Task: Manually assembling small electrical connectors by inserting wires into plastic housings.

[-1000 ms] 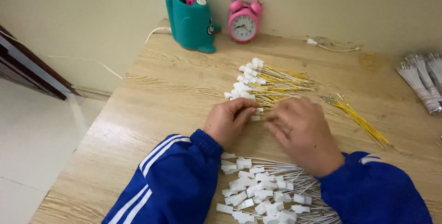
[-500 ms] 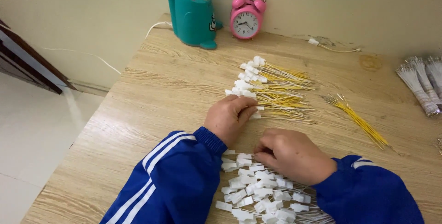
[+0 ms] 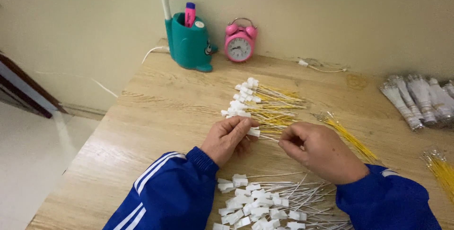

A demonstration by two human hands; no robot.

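My left hand (image 3: 229,137) pinches a small white plastic connector (image 3: 254,132) between thumb and fingers. My right hand (image 3: 318,149) pinches the thin wire (image 3: 269,138) that runs out of that connector. Both hands hover over the wooden table (image 3: 156,116), just in front of a pile of yellow-wired connectors (image 3: 265,104). A heap of white connectors with white wires (image 3: 265,204) lies near my body, between my blue sleeves.
A loose bunch of yellow wires (image 3: 347,135) lies right of my hands, another (image 3: 440,166) at the right edge. Bagged bundles (image 3: 418,97) sit at the far right. A teal pen holder (image 3: 189,41) and pink alarm clock (image 3: 240,43) stand by the wall.
My right hand dropped to the white connector heap half a second ago, then came back up to meet the left hand, now gripping a wire at the connector.
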